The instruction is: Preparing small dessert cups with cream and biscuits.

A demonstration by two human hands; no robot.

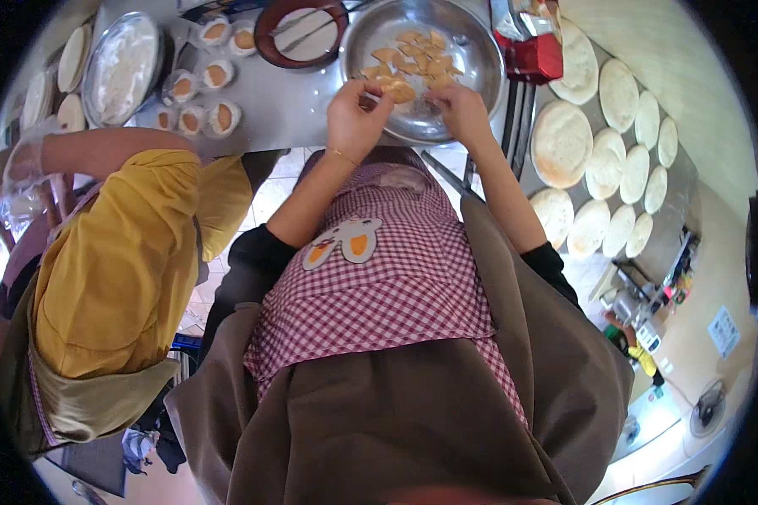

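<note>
On the table, a wide metal bowl was set, with a brown bowl at its left. Over the metal bowl, the fingers of the left hand were clamped on a golden piece; whether those of the right hand were closed on anything could not be told. Smaller tan pieces were scattered inside the metal bowl.

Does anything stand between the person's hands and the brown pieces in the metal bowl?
Nothing visible does. The left hand holds a golden-brown piece over the metal bowl; the right hand reaches over its near rim, and the brown pieces lie just beyond.
</note>
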